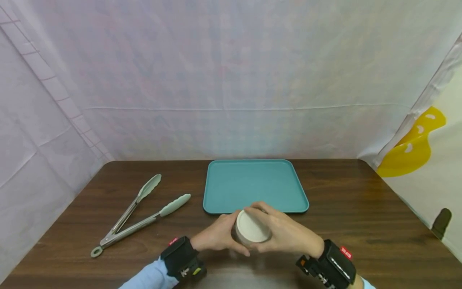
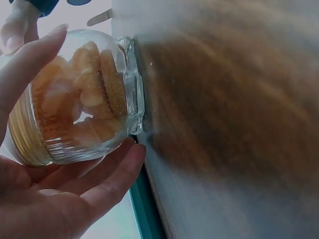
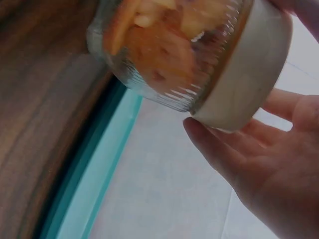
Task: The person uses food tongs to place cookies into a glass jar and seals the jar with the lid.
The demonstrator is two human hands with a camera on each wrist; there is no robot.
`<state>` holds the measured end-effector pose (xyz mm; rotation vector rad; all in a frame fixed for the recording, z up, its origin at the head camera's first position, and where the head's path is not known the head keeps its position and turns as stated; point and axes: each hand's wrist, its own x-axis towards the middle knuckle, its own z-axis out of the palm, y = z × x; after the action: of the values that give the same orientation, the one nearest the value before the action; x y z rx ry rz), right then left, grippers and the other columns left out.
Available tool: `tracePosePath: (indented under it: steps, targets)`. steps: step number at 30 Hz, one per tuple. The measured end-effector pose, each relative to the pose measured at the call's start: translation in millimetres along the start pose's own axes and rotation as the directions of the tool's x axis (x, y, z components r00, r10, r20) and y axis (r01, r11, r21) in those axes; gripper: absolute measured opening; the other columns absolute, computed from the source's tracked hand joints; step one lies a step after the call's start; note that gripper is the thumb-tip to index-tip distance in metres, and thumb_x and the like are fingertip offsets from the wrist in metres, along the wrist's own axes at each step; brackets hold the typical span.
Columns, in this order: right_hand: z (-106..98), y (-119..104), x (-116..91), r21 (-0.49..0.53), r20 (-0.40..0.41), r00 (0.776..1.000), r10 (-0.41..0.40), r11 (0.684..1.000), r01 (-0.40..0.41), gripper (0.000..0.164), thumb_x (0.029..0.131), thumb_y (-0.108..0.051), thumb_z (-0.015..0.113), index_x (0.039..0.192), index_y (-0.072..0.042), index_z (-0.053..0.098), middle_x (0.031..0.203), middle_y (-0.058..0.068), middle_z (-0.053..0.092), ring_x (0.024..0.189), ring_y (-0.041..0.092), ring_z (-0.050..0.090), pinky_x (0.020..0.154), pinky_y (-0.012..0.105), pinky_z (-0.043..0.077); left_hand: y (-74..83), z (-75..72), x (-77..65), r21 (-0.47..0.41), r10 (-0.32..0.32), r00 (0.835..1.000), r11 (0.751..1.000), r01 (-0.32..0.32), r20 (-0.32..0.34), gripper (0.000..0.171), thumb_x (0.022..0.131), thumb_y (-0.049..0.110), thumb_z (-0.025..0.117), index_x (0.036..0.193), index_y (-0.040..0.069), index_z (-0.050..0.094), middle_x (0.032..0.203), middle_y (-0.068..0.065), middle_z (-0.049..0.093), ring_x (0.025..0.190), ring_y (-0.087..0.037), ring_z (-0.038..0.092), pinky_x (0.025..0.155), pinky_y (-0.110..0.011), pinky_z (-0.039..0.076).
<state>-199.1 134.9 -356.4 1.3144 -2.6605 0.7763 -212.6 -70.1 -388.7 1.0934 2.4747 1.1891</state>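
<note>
Between my two hands, in front of the tray, a glass jar (image 2: 84,94) with a cream-white lid (image 1: 252,228) stands at the table top. Orange-brown pieces of food show through its ribbed glass. My left hand (image 1: 218,233) holds the jar round its body, thumb on one side and fingers on the other. From the right, my right hand (image 1: 283,230) grips the lid, its fingers and thumb spread around the rim. The right wrist view shows the lid (image 3: 249,69) seated on the jar.
A turquoise tray (image 1: 252,186) lies just behind the jar. To the left, tongs with pale green tips (image 1: 175,204) lie spread on the brown wooden table (image 1: 346,204). Whitish cloth (image 1: 223,80) hangs behind and on both sides of the table.
</note>
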Motion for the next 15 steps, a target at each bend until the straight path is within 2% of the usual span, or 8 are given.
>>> tracePosePath:
  steps: [9,12,15]
  targets:
    - [-5.2,1.8,2.4,0.058,0.086,0.996,0.003,0.998,-0.008,0.071,0.069,-0.03,0.074,0.13,-0.011,0.044,0.122,-0.002,0.041,0.101,0.013,0.049,0.077,0.024,0.047,-0.1,0.5,0.3,0.03,-0.008,1.0,1.0,0.008,0.0,0.093,0.061,0.031,0.082,0.134,0.005,0.032,0.125,-0.008,0.05,0.111,-0.017,0.049,0.09,-0.027,0.04]
    - [-3.2,-1.1,2.1,0.053,0.066,0.997,0.042,0.998,-0.046,0.074,0.07,-0.039,0.073,0.13,-0.009,0.043,0.121,0.001,0.041,0.1,0.015,0.049,0.074,0.024,0.047,0.6,0.5,0.4,0.04,-0.013,1.0,0.999,0.013,-0.004,0.092,0.06,0.031,0.082,0.133,0.005,0.033,0.123,-0.008,0.051,0.109,-0.017,0.05,0.089,-0.027,0.041]
    - [1.0,-6.3,2.7,-0.02,0.005,0.996,0.089,0.996,-0.089,0.081,0.069,-0.054,0.067,0.128,-0.003,0.045,0.115,0.006,0.044,0.095,0.017,0.052,0.069,0.023,0.048,1.4,0.1,0.5,0.024,-0.027,1.0,0.999,0.027,0.0,0.09,0.061,0.03,0.082,0.132,0.005,0.034,0.122,-0.009,0.051,0.108,-0.016,0.051,0.088,-0.026,0.042]
